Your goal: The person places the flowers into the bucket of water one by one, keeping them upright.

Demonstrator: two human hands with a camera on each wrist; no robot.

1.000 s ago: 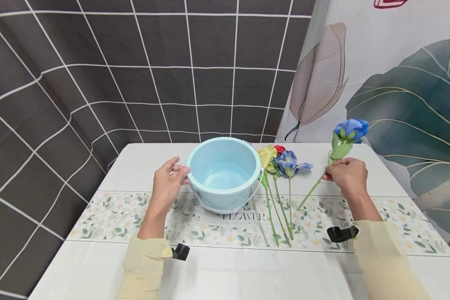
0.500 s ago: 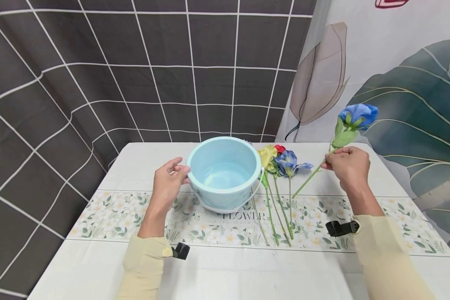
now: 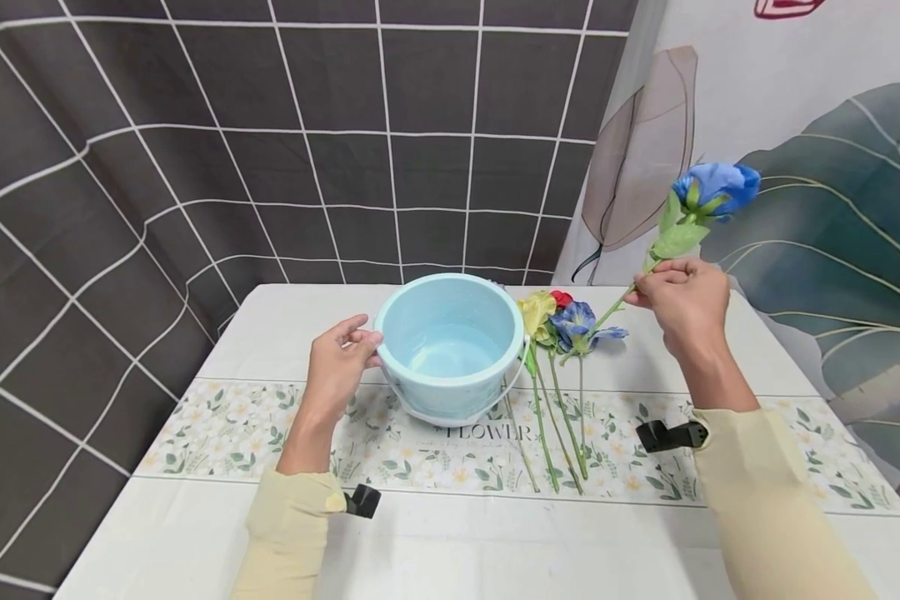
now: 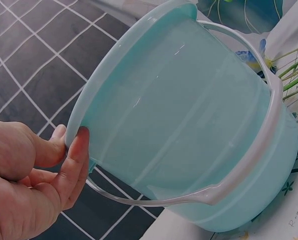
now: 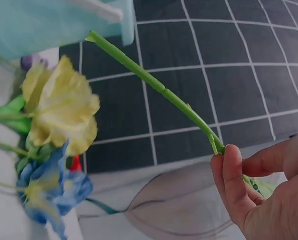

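Note:
A light blue bucket stands upright on the table, with clear water inside and its pale handle hanging down over the front. My left hand pinches the bucket's rim on the left side, thumb and fingers on either side of it in the left wrist view. My right hand pinches the green stem of a blue flower, raised above the table with the bloom tilted up to the right. The cut stem end points down and left, toward the bucket.
Right of the bucket lie a yellow flower, a red flower and another blue flower, their stems toward me. A floral band with printed lettering crosses the white table. A dark gridded curtain hangs behind.
My right hand has lifted the blue flower higher and brought it slightly left, its stem end rising off the table area. The left hand and bucket have stayed in place.

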